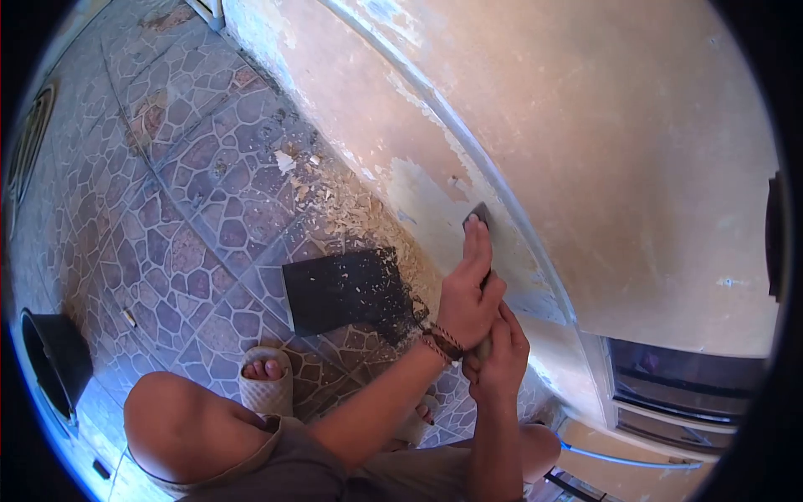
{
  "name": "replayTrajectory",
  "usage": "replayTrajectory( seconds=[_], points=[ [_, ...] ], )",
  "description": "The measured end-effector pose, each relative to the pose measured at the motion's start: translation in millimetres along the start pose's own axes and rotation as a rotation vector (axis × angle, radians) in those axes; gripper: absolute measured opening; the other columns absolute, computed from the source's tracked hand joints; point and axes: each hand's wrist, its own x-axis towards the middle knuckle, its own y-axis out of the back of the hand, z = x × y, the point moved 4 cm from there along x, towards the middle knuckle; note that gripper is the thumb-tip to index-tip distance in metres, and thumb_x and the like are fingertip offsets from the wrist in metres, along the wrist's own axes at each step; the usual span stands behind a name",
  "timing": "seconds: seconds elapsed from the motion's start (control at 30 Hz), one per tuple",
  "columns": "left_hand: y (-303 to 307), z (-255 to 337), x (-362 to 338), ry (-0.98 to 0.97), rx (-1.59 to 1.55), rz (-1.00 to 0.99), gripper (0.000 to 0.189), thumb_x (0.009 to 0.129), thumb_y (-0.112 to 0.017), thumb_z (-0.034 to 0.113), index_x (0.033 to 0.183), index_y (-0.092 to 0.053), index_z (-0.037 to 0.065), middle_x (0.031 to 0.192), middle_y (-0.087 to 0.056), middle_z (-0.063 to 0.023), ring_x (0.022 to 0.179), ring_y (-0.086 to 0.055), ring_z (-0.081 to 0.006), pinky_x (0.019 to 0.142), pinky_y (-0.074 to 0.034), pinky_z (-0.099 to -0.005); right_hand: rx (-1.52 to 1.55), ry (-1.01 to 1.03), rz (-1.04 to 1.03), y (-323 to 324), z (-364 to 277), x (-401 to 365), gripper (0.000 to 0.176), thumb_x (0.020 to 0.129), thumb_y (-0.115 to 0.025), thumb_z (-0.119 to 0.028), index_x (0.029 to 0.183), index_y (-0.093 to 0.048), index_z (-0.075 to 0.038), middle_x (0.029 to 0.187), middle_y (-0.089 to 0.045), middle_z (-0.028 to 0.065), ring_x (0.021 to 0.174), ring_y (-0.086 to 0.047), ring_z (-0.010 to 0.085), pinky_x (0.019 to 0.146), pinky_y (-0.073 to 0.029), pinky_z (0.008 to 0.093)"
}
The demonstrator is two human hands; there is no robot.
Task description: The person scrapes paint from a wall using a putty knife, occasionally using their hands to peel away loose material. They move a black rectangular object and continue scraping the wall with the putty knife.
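Observation:
A scraper (478, 212) rests its flat blade against the wall (418, 197), where paint has come off in patches just below a raised ledge. Two fingers of my left hand (470, 297) press on the blade, and the rest of that hand wraps round the tool; bracelets circle its wrist. Lower down, my right hand (500, 360) is closed round the handle end, close to my left wrist. Most of the handle is hidden by my fingers. Paint flakes (347, 205) lie scattered along the foot of the wall.
A black sheet (339, 293) dusted with flakes lies on the stone-patterned floor (180, 243). My sandalled foot (266, 381) is beside it. A black bucket (63, 360) stands at the far left. A window (686, 372) and a blue hose (623, 458) are at the lower right.

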Motion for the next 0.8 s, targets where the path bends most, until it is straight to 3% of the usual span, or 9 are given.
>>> replayTrajectory(
  seconds=[0.03, 0.17, 0.3, 0.4, 0.5, 0.57, 0.7, 0.8],
  points=[
    [-0.7, 0.9, 1.2, -0.015, 0.021, 0.009, 0.064, 0.082, -0.048, 0.003, 0.141, -0.025, -0.003, 0.119, -0.057, -0.022, 0.079, -0.056, -0.0177, 0.073, -0.048, -0.0269, 0.001, -0.002, -0.003, -1.4, -3.0, -0.9, 0.036, 0.093, -0.049, -0.021, 0.122, -0.052, 0.0, 0.057, -0.049, 0.0, 0.035, -0.037, 0.0054, 0.031, -0.024, 0.0212],
    [6.9, -21.3, 8.5, 0.223, -0.171, -0.076, 0.063, 0.083, -0.048, 0.004, 0.141, -0.025, -0.005, 0.131, -0.048, -0.0247, 0.106, -0.057, -0.0254, 0.088, -0.045, -0.0292, 0.025, -0.054, -0.07, -25.8, -1.2, 8.8, 0.034, 0.093, -0.049, -0.02, 0.12, -0.054, 0.001, 0.057, -0.05, -0.0006, 0.037, -0.038, 0.0047, 0.033, -0.026, 0.0207],
    [0.0, -9.8, -3.5, 0.052, -0.108, -0.043, 0.061, 0.084, -0.047, 0.004, 0.14, -0.026, -0.006, 0.141, -0.035, -0.0258, 0.127, -0.043, -0.0252, 0.097, -0.039, -0.0283, -0.043, -0.009, -0.034, -3.9, 4.3, 7.3, 0.039, 0.093, -0.046, -0.021, 0.125, -0.049, 0.0, 0.055, -0.047, 0.0005, 0.032, -0.035, 0.0063, 0.028, -0.023, 0.0212],
    [0.2, -15.0, 0.4, 0.078, -0.073, -0.026, 0.06, 0.084, -0.047, 0.004, 0.139, -0.027, -0.006, 0.14, -0.037, -0.027, 0.125, -0.046, -0.0258, 0.096, -0.04, -0.0279, -0.11, 0.039, -0.059, -7.7, 3.6, 12.2, 0.038, 0.093, -0.046, -0.022, 0.125, -0.049, 0.0, 0.055, -0.048, 0.0005, 0.032, -0.035, 0.006, 0.028, -0.023, 0.0211],
    [22.8, -37.5, 23.5, 0.28, -0.331, -0.048, 0.059, 0.084, -0.047, 0.004, 0.139, -0.028, -0.006, 0.142, -0.032, -0.0285, 0.132, -0.035, -0.0293, 0.102, -0.034, -0.0307, -0.124, 0.061, -0.074, -28.3, 11.7, 24.9, 0.037, 0.094, -0.045, -0.022, 0.123, -0.05, 0.001, 0.056, -0.049, 0.0014, 0.032, -0.036, 0.0062, 0.028, -0.024, 0.0214],
    [19.4, -34.8, 13.0, 0.201, -0.249, -0.04, 0.059, 0.083, -0.047, 0.003, 0.139, -0.029, -0.006, 0.141, -0.034, -0.0282, 0.13, -0.039, -0.0272, 0.101, -0.035, -0.0301, -0.013, -0.016, -0.084, -30.6, 16.2, 23.7, 0.037, 0.094, -0.045, -0.022, 0.123, -0.05, 0.002, 0.057, -0.05, 0.0019, 0.032, -0.036, 0.0066, 0.028, -0.024, 0.0217],
    [10.0, -16.0, 8.2, 0.093, -0.076, -0.053, 0.059, 0.083, -0.046, 0.002, 0.139, -0.027, -0.006, 0.14, -0.037, -0.0265, 0.124, -0.045, -0.0223, 0.097, -0.038, -0.0275, -0.02, 0.043, -0.087, -18.1, 11.6, 16.2, 0.039, 0.095, -0.045, -0.022, 0.125, -0.048, 0.001, 0.056, -0.048, 0.0015, 0.032, -0.034, 0.0069, 0.028, -0.024, 0.0221],
    [27.2, -40.3, 28.1, 0.167, -0.171, -0.022, 0.061, 0.083, -0.046, 0.001, 0.14, -0.026, -0.004, 0.141, -0.037, -0.0251, 0.126, -0.044, -0.023, 0.098, -0.037, -0.0281, 0.006, 0.004, -0.121, -44.1, 7.5, 22.9, 0.036, 0.094, -0.045, -0.02, 0.123, -0.05, 0.001, 0.058, -0.05, 0.0016, 0.033, -0.035, 0.0062, 0.029, -0.024, 0.0215]
  ],
)
